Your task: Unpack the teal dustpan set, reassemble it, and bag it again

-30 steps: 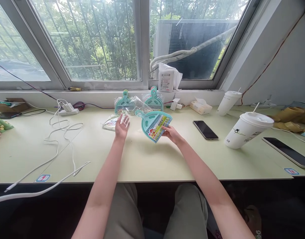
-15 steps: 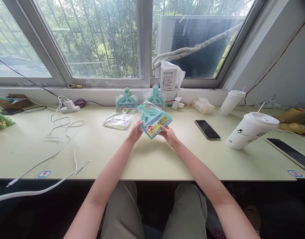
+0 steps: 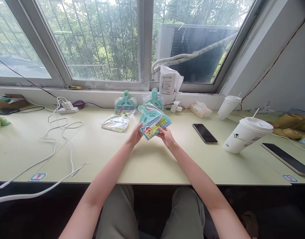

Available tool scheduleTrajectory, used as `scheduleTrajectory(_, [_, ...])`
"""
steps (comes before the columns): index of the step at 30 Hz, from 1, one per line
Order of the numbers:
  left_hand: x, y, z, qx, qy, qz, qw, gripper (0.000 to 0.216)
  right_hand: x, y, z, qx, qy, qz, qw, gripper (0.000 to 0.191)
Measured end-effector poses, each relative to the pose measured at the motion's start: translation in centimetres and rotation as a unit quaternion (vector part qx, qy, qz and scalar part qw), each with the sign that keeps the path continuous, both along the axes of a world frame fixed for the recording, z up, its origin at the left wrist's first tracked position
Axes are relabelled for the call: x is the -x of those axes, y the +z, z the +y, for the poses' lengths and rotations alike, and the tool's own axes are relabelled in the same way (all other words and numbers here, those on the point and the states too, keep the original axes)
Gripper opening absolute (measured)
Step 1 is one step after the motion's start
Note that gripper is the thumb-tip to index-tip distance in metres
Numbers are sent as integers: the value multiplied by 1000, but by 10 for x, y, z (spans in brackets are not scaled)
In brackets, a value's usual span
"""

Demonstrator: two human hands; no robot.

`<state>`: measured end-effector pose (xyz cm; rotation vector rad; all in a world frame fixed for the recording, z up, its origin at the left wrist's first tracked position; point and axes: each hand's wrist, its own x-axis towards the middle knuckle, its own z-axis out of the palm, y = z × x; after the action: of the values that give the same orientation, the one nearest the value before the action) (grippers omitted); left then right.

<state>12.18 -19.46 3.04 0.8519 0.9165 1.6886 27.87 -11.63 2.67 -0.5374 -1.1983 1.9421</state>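
Head view shows a teal mini dustpan set [image 3: 153, 122] in clear wrapping with a bright printed label, held up just above the pale green desk [image 3: 152, 159] in front of the person, its handle pointing up and to the left. Both hands close on its lower edge: the left hand [image 3: 135, 134] grips the lower left corner with the thumb on top, and the right hand [image 3: 166, 135] pinches the lower right edge. Just to the left of it, a flat empty-looking wrapper with a printed card [image 3: 115, 123] lies on the desk. Behind, two more packaged dustpan sets [image 3: 125, 103] [image 3: 154, 99] lean upright against the window ledge. On the ledge above them stands a white packet with a label [image 3: 168, 81]. To the right, a dark phone [image 3: 204, 133] lies flat, and beyond it stand a white lidded cup with a straw [image 3: 245, 134] and a second such cup [image 3: 227, 106] farther back. A tissue pack [image 3: 200, 109] sits near the ledge. White cables [image 3: 59, 132] loop across the left part of the desk.
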Motion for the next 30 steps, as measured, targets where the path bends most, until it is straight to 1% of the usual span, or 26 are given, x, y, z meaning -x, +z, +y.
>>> scheduleTrajectory(2, [-1,0,-1,-2,-14,6,1000,43,0,-1,-1,-1,-4,1,1000,15])
scheduleTrajectory(5, [-13,0,-4,-1,-49,5,999,46,-1,-1,-1,5,-25,5,1000,16])
scheduleTrajectory(9, [-26,-1,-5,22,-90,11,996,51,-2,-3,3,9,-56,13,998,18])
scheduleTrajectory(14, [-25,-3,-7,48,-131,70,988,54,-4,-4,4,6,-66,17,998,15])
scheduleTrajectory(16, [-25,-5,-8,65,-169,91,979,54,-5,-2,4,7,-72,23,997,15])
scheduleTrajectory(18, [-25,-4,-7,74,-209,89,971,53,-6,0,4,6,-77,29,997,15])
scheduleTrajectory(19, [-24,-3,-7,70,-211,79,972,53,-7,1,4,6,-79,30,996,15])
scheduleTrajectory(20, [-22,-1,-6,56,-196,67,977,52,-7,2,3,7,-80,29,996,16])
scheduleTrajectory(21, [-20,0,-5,34,-168,57,984,51,-7,3,3,9,-80,29,996,16])
scheduleTrajectory(23, [-15,3,-4,-10,-94,49,994,49,-7,3,3,13,-72,30,997,17])
scheduleTrajectory(25, [-11,2,-2,-24,-50,56,997,50,-6,2,2,17,-59,31,998,17])
scheduleTrajectory(27, [-11,-3,-1,-9,-36,59,998,53,-5,1,2,22,-54,26,998,16])
scheduleTrajectory(30, [-16,-11,1,12,-39,58,997,54,-6,-2,3,27,-63,23,997,14])
